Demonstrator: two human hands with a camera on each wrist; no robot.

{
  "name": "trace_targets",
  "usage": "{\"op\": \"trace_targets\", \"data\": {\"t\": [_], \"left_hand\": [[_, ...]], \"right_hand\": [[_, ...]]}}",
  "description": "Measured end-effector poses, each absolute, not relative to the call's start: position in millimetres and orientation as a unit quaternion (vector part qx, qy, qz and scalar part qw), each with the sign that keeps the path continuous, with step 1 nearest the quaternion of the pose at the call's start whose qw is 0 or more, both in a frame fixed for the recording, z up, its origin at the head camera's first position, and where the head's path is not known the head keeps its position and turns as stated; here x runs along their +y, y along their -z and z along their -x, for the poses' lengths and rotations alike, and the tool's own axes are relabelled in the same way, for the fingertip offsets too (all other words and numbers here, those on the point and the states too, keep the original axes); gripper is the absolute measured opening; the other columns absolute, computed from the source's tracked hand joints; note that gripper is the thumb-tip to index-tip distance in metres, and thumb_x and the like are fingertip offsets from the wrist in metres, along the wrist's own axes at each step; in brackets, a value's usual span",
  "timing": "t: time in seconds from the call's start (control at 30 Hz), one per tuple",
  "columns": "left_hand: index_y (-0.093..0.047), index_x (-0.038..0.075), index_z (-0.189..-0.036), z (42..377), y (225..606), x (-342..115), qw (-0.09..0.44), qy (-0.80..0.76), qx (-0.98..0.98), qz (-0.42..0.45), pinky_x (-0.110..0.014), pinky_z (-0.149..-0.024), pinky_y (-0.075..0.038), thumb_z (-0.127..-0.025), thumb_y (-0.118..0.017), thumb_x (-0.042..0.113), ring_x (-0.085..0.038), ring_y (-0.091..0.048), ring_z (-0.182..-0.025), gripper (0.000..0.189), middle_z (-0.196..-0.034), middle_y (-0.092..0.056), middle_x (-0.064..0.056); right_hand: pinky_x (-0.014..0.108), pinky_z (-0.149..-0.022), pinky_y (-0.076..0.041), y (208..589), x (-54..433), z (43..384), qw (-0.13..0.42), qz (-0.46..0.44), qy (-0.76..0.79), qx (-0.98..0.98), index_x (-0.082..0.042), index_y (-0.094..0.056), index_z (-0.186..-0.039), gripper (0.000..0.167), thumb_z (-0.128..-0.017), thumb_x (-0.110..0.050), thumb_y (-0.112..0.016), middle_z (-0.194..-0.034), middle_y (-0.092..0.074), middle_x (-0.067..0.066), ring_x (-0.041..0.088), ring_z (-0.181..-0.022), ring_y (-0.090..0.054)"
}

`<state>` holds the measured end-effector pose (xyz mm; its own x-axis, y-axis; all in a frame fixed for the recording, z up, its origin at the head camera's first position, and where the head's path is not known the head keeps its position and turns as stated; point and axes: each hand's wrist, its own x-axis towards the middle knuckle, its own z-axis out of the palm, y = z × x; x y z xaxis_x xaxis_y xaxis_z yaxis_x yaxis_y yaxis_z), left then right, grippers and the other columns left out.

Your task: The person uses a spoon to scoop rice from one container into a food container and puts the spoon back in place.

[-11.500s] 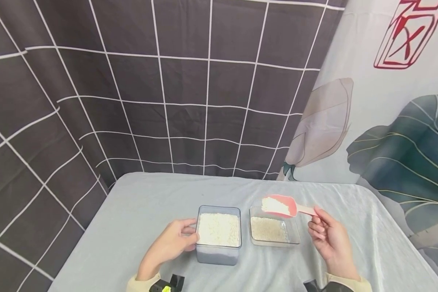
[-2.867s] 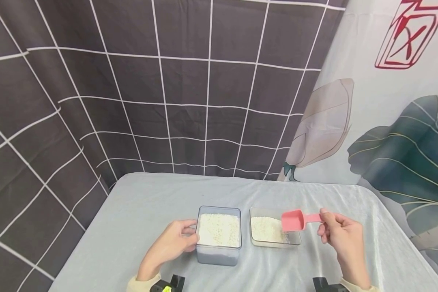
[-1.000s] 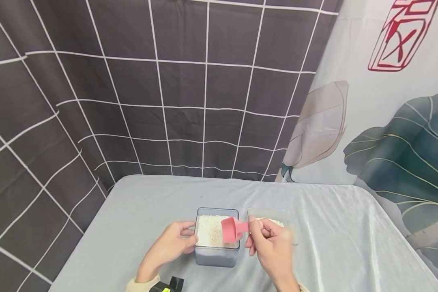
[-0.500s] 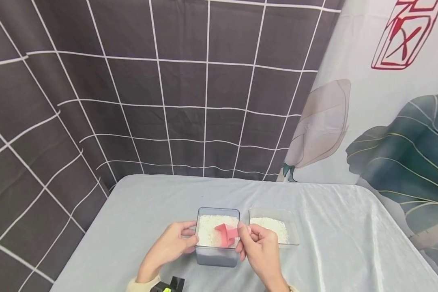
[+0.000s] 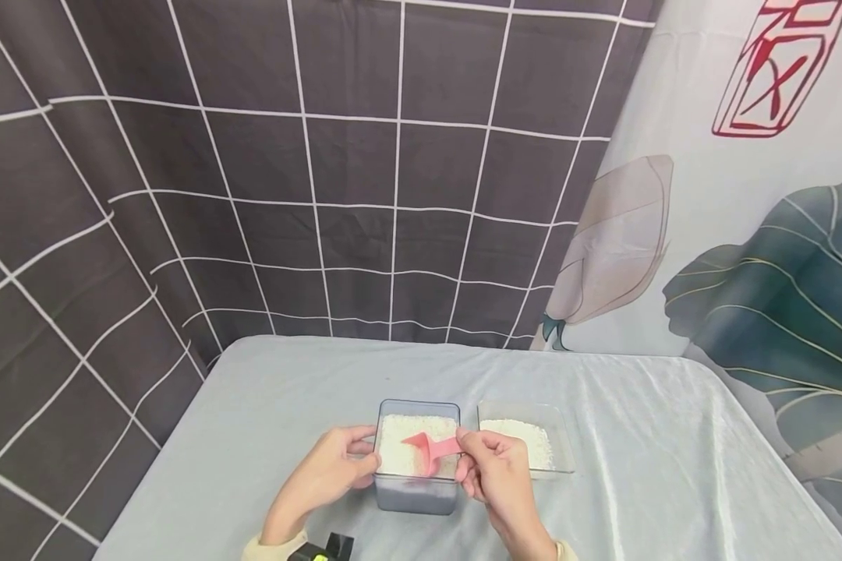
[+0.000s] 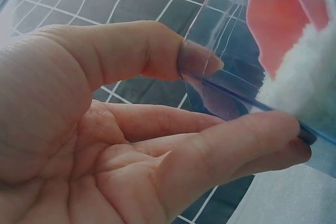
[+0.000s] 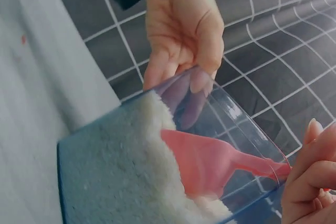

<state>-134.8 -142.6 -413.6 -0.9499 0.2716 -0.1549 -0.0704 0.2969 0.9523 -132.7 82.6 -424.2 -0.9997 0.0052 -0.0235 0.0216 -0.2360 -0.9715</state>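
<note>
A pink scoop (image 5: 431,453) is dug into the white rice (image 5: 398,440) of a bluish see-through square container (image 5: 415,496). My right hand (image 5: 501,477) pinches its handle just past the container's right rim. In the right wrist view the scoop (image 7: 202,158) stands tilted, its front edge buried in the rice. My left hand (image 5: 331,467) grips the container's left side, thumb and fingers spread around the wall near the rim. Right of it sits a shallow clear tray (image 5: 563,456) with a mound of rice, partly hidden behind my right hand.
Both containers stand on a table with a pale blue cloth (image 5: 309,382). Behind it hang a dark grid-patterned curtain (image 5: 344,234) and a white curtain with painted leaves (image 5: 793,288).
The right hand has brought the scoop from over the tray leftward and down into the container's rice. The tray's rice pile is larger than in the oldest frame. The left hand has stayed put.
</note>
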Motion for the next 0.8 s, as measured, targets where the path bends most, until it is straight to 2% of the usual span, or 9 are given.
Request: {"op": "trace_targets", "data": {"t": [0.23, 0.47, 0.8], "left_hand": [[-0.039, -0.016, -0.129, 135, 413, -142, 0.145, -0.584, 0.796, -0.062, -0.032, -0.068, -0.058, -0.080, -0.056, 0.007, -0.022, -0.065, -0.082, 0.057, -0.110, -0.060, -0.027], [-0.038, -0.017, -0.129, 134, 413, -142, 0.143, -0.592, 0.791, -0.061, -0.034, -0.068, -0.058, -0.081, -0.056, 0.006, -0.024, -0.066, -0.081, 0.056, -0.110, -0.059, -0.028], [-0.039, -0.017, -0.129, 134, 413, -142, 0.142, -0.588, 0.793, -0.063, -0.032, -0.069, -0.058, -0.080, -0.056, 0.005, -0.023, -0.065, -0.084, 0.056, -0.109, -0.060, -0.027]], "right_hand": [[0.012, -0.026, -0.020, 428, 85, 137, 0.032, -0.050, 0.813, 0.580, 0.003, -0.058, -0.063, 0.026, -0.083, -0.013, -0.062, -0.041, -0.051, -0.001, 0.003, -0.031, -0.037], [0.010, -0.028, -0.019, 427, 97, 143, 0.053, -0.039, 0.838, 0.542, -0.004, -0.060, -0.064, 0.022, -0.084, -0.013, -0.060, -0.043, -0.051, -0.003, 0.001, -0.031, -0.036], [0.013, -0.031, -0.015, 424, 116, 153, 0.069, -0.014, 0.861, 0.503, -0.007, -0.059, -0.060, 0.032, -0.090, -0.011, -0.051, -0.043, -0.051, -0.006, 0.000, -0.031, -0.034]]}}
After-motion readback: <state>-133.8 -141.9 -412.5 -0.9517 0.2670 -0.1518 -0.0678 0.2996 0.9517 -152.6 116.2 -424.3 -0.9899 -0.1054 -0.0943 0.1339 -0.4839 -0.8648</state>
